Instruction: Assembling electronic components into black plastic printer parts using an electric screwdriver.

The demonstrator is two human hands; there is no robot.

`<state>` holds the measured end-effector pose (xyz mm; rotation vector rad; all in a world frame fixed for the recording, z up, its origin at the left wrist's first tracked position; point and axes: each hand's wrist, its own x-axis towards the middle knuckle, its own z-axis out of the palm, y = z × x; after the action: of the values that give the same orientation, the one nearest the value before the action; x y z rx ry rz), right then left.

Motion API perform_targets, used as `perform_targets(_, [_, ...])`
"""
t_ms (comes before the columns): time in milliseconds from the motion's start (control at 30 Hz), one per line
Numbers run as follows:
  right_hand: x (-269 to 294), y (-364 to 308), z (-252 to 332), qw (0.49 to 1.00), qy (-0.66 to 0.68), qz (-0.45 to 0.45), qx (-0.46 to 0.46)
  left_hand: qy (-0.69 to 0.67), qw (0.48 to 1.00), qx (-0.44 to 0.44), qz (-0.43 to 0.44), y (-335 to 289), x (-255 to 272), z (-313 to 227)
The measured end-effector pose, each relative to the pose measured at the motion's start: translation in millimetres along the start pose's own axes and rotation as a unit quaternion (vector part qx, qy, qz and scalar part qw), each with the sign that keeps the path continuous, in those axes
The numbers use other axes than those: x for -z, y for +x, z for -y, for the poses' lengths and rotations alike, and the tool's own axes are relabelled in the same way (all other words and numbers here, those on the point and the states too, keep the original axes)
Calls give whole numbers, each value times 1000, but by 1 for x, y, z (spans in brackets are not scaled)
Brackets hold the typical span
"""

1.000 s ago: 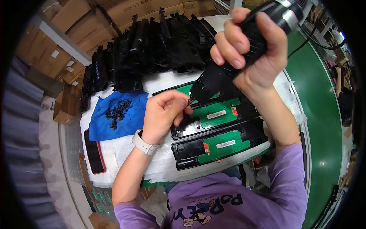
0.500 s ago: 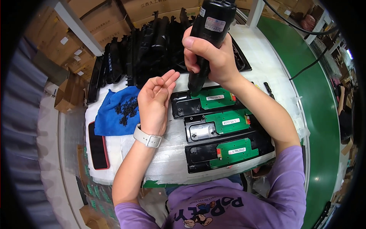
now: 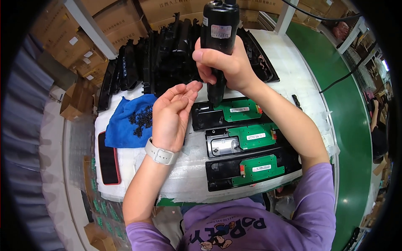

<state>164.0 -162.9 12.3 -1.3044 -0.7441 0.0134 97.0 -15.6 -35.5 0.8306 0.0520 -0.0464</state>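
Note:
My right hand (image 3: 229, 67) is wrapped round a black electric screwdriver (image 3: 218, 39), held upright. Its lower end meets the farthest of three black plastic panels (image 3: 205, 121), beside the left edge of a green circuit board (image 3: 243, 116); the tip is hidden. My left hand (image 3: 171, 117) hovers just left of that panel, palm turned up and cupped, fingers stretched toward the screwdriver; I see nothing in it. The middle panel (image 3: 211, 136) and the nearest panel (image 3: 220, 175) lie in a row closer to me, each with a green board. A blue cloth (image 3: 119, 131) with small black screws (image 3: 142, 119) lies left of my left hand.
A phone in a red case (image 3: 109, 163) lies at the table's left edge. Stacked black plastic housings (image 3: 171, 58) stand along the back, with cardboard boxes (image 3: 113, 25) behind. A small black part (image 3: 296, 101) lies right of my right forearm. A cable (image 3: 335, 19) hangs at upper right.
The screwdriver has come more upright and slightly left in the view, its lower end still at the far panel. My left hand's fingers have unfolded a little. The whole view has shifted slightly.

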Motion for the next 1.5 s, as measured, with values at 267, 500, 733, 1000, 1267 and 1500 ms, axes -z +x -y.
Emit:
perform_targets(267, [4, -12, 6, 999, 44, 33, 4, 146, 988, -41, 31, -2, 2, 14])
perform_targets(500, [25, -49, 60, 989, 144, 9, 27, 161, 983, 46, 75, -8, -3, 22])
perform_targets(733, [48, -80, 77, 983, 165, 2, 83, 231, 955, 112, 148, -20, -12, 28])
perform_targets(1000, [45, -83, 82, 975, 188, -44, 113, 302, 927, 99, 199, -29, -22, 31])
perform_targets(1267, [46, -84, 80, 958, 239, -64, 142, 205, 947, 144, 202, -32, -22, 32])
perform_targets(1500, [42, -88, 77, 957, 248, -56, 139, 209, 937, 178, 217, -30, -15, 32])
